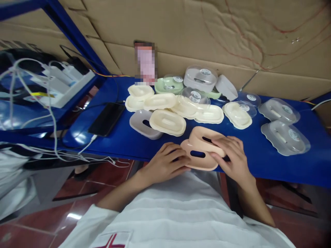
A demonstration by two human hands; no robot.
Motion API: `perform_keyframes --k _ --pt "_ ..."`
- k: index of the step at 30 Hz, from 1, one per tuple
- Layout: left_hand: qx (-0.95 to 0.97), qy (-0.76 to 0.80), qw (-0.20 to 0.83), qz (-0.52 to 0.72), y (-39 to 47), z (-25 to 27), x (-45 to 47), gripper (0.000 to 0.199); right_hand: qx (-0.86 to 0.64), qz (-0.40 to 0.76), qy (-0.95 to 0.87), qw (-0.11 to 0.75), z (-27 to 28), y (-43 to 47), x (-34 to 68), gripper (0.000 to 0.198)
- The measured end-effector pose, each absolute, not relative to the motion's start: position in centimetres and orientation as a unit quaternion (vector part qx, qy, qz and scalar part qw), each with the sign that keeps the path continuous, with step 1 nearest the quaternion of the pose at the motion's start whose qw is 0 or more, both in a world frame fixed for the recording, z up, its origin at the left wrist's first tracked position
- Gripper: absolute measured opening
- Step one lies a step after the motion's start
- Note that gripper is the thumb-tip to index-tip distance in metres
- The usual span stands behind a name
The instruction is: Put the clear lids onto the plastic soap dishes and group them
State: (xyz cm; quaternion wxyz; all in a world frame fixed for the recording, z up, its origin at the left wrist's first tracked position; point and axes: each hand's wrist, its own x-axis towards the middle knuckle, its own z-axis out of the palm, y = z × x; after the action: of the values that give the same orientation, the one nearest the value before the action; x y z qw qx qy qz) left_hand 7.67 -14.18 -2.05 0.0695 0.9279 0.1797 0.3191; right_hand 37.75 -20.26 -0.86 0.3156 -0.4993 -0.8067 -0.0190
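Observation:
Two peach plastic shells with dark oval slots lie close to me, one partly on top of the other. My left hand (169, 162) is closed at the left end of the lower peach shell (209, 164), fingers curled over its rim. My right hand (232, 156) is closed on the right side of the upper peach shell (198, 133), with its thumb low by the overlap. Just beyond them are a cream lid (168, 121) and a grey-white slotted shell (139, 123), partly under that lid.
More cream lids (160, 101), a green box (162, 85) and clear-covered boxes (199, 77) crowd the back. Two grey boxes with clear covers (284, 137) stand at right. A charging phone (107, 119) and white cables (54, 127) lie left. Cardboard (181, 34) lines the rear.

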Motion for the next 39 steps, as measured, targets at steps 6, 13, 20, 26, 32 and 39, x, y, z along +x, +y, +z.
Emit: perform_keyframes --k 6,13,20,26,32,39 --pt "0.907 0.243 0.126 0.322 -14.1 -3.4 7.7 0.039 -0.491 0.017 -0.809 0.322 -2.4 -20.5 38.1 0.05" --pt "0.879 0.278 0.133 0.365 -14.0 -3.3 7.7 0.07 -0.458 0.034 -0.844 0.277 -1.4 -20.6 36.2 0.049" --pt "0.894 0.252 0.138 0.343 -13.4 -3.2 7.7 0.052 -0.44 -0.004 -0.865 0.241 -1.3 -20.4 35.4 0.055" --pt "0.889 0.254 0.145 0.352 -13.4 -3.4 7.6 0.054 -0.433 -0.014 -0.863 0.261 -1.3 -20.4 35.3 0.05" --pt "0.891 0.259 0.188 0.323 -13.6 -3.3 7.7 0.076 -0.463 0.022 -0.795 0.391 0.5 -20.3 35.4 0.025" --pt "0.895 0.304 0.087 0.315 -13.9 -3.3 5.9 0.062 -0.616 -0.094 -0.713 0.321 0.0 -22.2 40.5 0.021"
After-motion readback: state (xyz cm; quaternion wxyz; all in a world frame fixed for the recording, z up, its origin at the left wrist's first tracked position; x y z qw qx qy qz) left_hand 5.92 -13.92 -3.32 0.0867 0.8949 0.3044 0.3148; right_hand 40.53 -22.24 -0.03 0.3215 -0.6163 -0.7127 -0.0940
